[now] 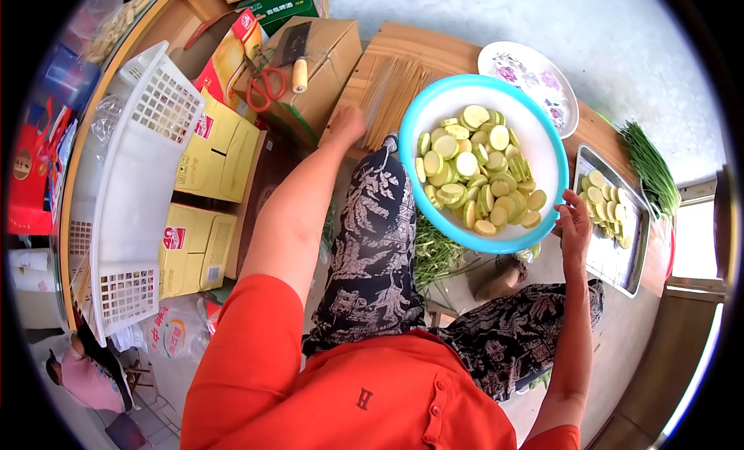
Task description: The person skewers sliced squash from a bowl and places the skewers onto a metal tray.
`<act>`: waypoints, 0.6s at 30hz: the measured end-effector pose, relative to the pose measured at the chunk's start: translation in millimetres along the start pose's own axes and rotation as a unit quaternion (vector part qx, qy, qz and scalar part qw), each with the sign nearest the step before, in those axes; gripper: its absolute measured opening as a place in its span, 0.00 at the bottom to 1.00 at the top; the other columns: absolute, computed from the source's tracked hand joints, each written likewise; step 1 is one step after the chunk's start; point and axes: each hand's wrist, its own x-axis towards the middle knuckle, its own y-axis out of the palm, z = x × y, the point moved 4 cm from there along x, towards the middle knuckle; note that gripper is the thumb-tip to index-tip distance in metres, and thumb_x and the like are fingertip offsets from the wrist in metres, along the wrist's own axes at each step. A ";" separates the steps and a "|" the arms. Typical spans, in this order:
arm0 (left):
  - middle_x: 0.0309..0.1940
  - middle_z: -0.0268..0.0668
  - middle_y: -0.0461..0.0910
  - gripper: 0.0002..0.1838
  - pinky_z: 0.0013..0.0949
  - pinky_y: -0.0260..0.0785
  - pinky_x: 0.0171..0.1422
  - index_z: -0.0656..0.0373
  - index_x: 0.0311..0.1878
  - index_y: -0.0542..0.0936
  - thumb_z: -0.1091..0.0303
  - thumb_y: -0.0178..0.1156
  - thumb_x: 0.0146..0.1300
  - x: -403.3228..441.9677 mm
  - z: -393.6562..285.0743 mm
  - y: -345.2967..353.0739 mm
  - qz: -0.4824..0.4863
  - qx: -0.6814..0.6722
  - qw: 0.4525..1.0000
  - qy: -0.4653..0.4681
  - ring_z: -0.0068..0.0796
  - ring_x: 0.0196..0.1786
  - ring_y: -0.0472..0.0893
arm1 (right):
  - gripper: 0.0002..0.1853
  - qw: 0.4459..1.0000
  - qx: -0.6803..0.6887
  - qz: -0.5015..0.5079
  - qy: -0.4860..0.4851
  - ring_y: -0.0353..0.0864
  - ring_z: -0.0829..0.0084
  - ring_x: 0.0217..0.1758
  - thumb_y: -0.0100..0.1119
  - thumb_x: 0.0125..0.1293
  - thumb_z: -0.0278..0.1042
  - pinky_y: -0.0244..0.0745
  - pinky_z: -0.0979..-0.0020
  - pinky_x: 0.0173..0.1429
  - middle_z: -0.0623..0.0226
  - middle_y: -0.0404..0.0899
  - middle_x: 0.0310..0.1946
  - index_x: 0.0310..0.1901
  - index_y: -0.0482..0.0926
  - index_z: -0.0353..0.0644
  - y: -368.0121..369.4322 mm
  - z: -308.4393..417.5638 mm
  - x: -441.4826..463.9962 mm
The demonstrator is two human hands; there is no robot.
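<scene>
A blue-rimmed white basin [552,179] filled with sliced green zucchini [473,167] sits tilted at the front of the wooden table. My right hand [573,221] is at the basin's right rim, its fingers bent over the edge. Left of the basin, my left hand [346,127] is curled at the table edge, beside a spread of thin wooden skewers [395,94]. Whatever its fingers hold, if anything, is hidden. To the right, a metal tray [616,260] carries more zucchini slices [606,204], seemingly threaded in rows.
A flowered plate [564,113] lies behind the basin, and green chives [651,167] at the far right. On a cardboard box [333,51] rest a cleaver [299,70] and red scissors [267,90]. White baskets [128,194] and yellow boxes [213,156] stand left. Greens [438,252] lie below the basin.
</scene>
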 end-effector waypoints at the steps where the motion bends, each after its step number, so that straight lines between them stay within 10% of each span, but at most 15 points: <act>1: 0.32 0.54 0.81 0.09 0.47 0.74 0.46 0.64 0.30 0.84 0.68 0.61 0.50 -0.1 1.7 1.2 -0.009 0.011 1.000 -0.003 0.54 0.39 0.82 | 0.19 1.000 0.003 0.003 -0.012 0.79 0.74 0.48 0.51 0.69 0.29 0.78 0.75 0.43 0.62 0.78 0.50 0.61 0.72 0.37 0.2 -0.8 0.0; 18: 0.51 0.51 0.80 0.21 0.45 0.75 0.55 0.60 0.49 0.82 0.63 0.67 0.50 -17.5 -18.3 -21.8 0.151 -0.003 0.980 -0.131 0.48 0.54 0.80 | 0.17 0.999 -0.001 -0.014 -0.032 0.79 0.78 0.43 0.50 0.68 0.27 0.75 0.76 0.43 0.65 0.78 0.46 0.57 0.74 0.38 7.1 -1.5 -3.5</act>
